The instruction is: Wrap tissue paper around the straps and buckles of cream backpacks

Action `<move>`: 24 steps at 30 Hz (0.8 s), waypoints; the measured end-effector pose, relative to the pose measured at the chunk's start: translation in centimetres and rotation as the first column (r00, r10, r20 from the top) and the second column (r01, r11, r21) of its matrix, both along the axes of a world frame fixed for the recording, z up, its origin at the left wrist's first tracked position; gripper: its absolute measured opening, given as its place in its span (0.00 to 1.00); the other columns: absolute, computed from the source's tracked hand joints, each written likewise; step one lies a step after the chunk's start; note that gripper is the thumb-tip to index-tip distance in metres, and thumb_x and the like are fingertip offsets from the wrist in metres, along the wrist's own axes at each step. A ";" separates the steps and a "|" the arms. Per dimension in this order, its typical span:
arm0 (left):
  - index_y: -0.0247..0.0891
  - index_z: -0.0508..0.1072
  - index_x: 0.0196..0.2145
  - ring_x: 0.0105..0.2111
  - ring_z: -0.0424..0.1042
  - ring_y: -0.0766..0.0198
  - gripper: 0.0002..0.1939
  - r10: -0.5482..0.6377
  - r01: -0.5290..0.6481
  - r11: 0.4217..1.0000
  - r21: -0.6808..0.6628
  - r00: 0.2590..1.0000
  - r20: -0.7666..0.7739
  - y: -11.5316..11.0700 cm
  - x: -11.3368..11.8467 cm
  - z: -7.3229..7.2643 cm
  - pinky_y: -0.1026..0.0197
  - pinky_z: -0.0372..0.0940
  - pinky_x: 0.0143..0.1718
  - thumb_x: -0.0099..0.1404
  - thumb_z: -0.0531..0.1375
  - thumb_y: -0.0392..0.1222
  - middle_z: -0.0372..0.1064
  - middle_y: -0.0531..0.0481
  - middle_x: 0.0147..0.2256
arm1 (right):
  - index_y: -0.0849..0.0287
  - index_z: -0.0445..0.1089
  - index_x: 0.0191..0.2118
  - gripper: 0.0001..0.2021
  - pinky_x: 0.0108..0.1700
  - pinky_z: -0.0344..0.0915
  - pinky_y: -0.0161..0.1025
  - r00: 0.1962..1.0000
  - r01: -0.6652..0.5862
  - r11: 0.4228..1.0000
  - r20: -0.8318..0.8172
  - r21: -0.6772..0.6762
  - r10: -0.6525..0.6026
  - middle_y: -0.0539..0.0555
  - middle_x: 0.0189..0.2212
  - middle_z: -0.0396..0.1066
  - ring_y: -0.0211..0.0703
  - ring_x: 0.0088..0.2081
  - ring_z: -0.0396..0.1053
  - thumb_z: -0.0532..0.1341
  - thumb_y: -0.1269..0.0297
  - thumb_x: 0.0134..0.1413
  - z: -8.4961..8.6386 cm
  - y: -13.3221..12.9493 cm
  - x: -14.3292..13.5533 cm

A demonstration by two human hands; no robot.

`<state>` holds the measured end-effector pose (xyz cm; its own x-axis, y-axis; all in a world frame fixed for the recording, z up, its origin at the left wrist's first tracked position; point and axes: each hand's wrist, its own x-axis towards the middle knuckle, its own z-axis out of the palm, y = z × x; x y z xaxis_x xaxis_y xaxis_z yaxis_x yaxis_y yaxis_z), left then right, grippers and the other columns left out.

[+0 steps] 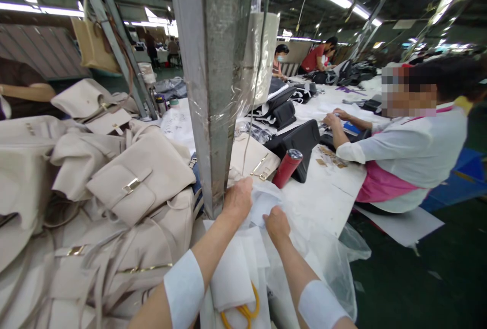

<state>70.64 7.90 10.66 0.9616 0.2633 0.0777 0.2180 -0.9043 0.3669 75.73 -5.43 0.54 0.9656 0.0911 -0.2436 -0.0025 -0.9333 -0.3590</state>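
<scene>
Thin, see-through plastic of a clear bag (pixel 262 202) spreads between my two hands, by the foot of the metal post. My left hand (pixel 239 199) is closed at the bag's left side, its fingertips partly hidden. On the other side my right hand (pixel 277 223) pinches the film between thumb and fingers. Below my hands lies a stack of folded white sheets (pixel 232 273), with yellow scissor-like handles (pixel 249 306) sticking out from under it. A beige bag (pixel 253 156) with a gold zip lies just beyond my hands.
A grey metal post (pixel 213 75) rises directly in front. Beige handbags (pixel 140 177) are heaped on the left. A red flask (pixel 288 168) and black bags (pixel 297 146) stand on the white table (pixel 327 202). At the right sits a co-worker (pixel 411 136); other people work farther back.
</scene>
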 end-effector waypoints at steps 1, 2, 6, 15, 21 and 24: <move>0.39 0.67 0.40 0.40 0.74 0.57 0.10 0.000 0.000 1.000 -0.004 1.000 0.001 -0.1 0.0 -0.1 0.60 0.61 0.34 0.69 0.47 0.35 0.74 0.46 0.40 | 0.62 0.70 0.45 0.11 0.41 0.66 0.40 1.000 0.014 1.000 -0.004 -0.010 -0.014 0.63 0.44 0.75 0.52 0.47 0.73 0.56 0.69 0.58 -0.1 0.2 -0.1; 0.39 0.67 0.40 0.39 0.74 0.57 0.11 0.001 -0.001 1.000 -0.006 1.000 0.001 -0.1 0.0 -0.2 0.60 0.61 0.33 0.69 0.46 0.36 0.74 0.46 0.40 | 0.61 0.70 0.45 0.11 0.40 0.66 0.41 1.000 0.025 0.999 -0.008 -0.020 -0.025 0.63 0.44 0.74 0.52 0.47 0.73 0.55 0.69 0.58 -0.2 0.4 -0.1; 0.39 0.68 0.40 0.39 0.74 0.57 0.11 0.005 -0.005 1.000 -0.014 1.000 0.005 -0.2 0.0 -0.5 0.60 0.60 0.33 0.70 0.46 0.37 0.74 0.45 0.40 | 0.59 0.71 0.43 0.13 0.40 0.66 0.43 0.999 0.044 0.998 -0.003 -0.038 -0.044 0.62 0.45 0.73 0.53 0.46 0.73 0.50 0.69 0.61 -0.4 1.0 -0.2; 0.39 0.68 0.40 0.38 0.74 0.57 0.10 0.020 -0.020 0.999 -0.026 1.000 0.002 0.0 -0.3 -0.8 0.60 0.60 0.33 0.69 0.47 0.36 0.75 0.45 0.40 | 0.63 0.69 0.50 0.16 0.42 0.66 0.43 0.995 0.096 0.995 0.024 -0.040 -0.095 0.65 0.43 0.73 0.53 0.45 0.73 0.52 0.73 0.58 -0.6 0.9 -0.2; 0.40 0.68 0.41 0.39 0.74 0.56 0.11 0.018 -0.019 0.999 -0.029 1.000 -0.015 -0.6 -0.4 -0.8 0.59 0.61 0.34 0.69 0.46 0.36 0.74 0.45 0.40 | 0.66 0.68 0.49 0.14 0.43 0.66 0.43 0.993 0.117 0.988 0.030 -0.105 -0.115 0.67 0.45 0.71 0.53 0.46 0.72 0.51 0.72 0.61 -0.8 1.7 -0.2; 0.39 0.68 0.41 0.39 0.74 0.57 0.11 0.017 -0.018 0.999 -0.037 1.000 -0.024 -0.7 -0.4 -0.7 0.59 0.62 0.35 0.69 0.46 0.36 0.74 0.44 0.40 | 0.65 0.68 0.49 0.16 0.42 0.66 0.41 0.996 0.089 0.988 0.022 -0.128 -0.087 0.65 0.44 0.71 0.50 0.44 0.73 0.47 0.74 0.63 -0.6 1.7 -0.2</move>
<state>70.20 7.22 9.94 0.9581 0.2828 0.0453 0.2429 -0.8861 0.3948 75.57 -3.72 -0.09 0.9725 -0.0253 -0.2317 -0.0815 -0.9682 -0.2366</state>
